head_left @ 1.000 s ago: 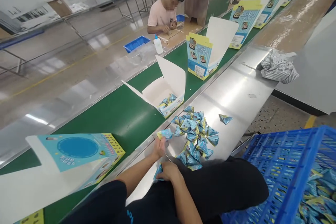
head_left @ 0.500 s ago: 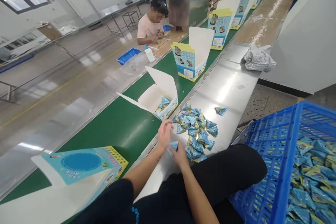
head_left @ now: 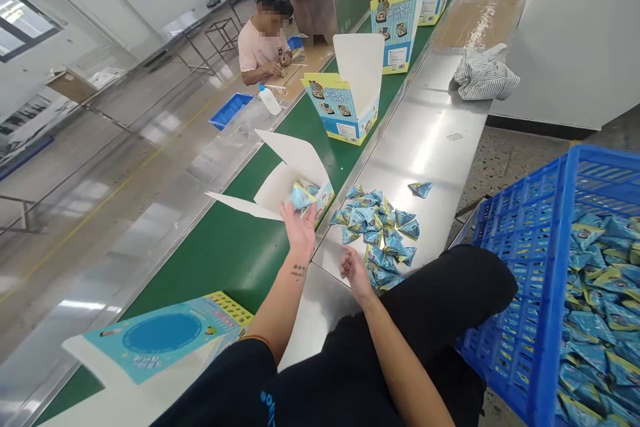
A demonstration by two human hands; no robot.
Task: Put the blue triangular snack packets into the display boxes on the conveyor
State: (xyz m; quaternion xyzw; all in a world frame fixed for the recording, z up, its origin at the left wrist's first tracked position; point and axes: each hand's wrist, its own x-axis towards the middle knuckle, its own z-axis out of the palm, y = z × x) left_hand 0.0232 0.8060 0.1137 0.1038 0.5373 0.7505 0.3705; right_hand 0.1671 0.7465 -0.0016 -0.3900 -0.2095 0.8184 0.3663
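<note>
My left hand (head_left: 301, 232) reaches palm up to the near edge of an open carton (head_left: 274, 183), its fingers spread open. Just past its fingertips a blurred blue pyramid-shaped packet (head_left: 301, 197) is over the carton's mouth; whether it still touches the fingers is hard to make out. More such packets lie inside the carton. Over the steel ledge, my right hand (head_left: 355, 271) has its fingers curled closed, with nothing visible in them. Beside it is a loose pile of blue and yellow packets (head_left: 373, 217). One single packet (head_left: 421, 189) lies apart, farther right.
Open cartons (head_left: 345, 107) stand along the green conveyor belt (head_left: 235, 253), another carton (head_left: 165, 340) at lower left. A blue crate (head_left: 545, 267) full of packets is on my right. Striped cloth (head_left: 486, 73) lies on the ledge. A person (head_left: 265, 47) sits across the belt.
My left hand has moved forward and up to the carton, and a packet is now at its mouth. The packet that was at my right hand's fingers is gone from there; those fingers have curled.
</note>
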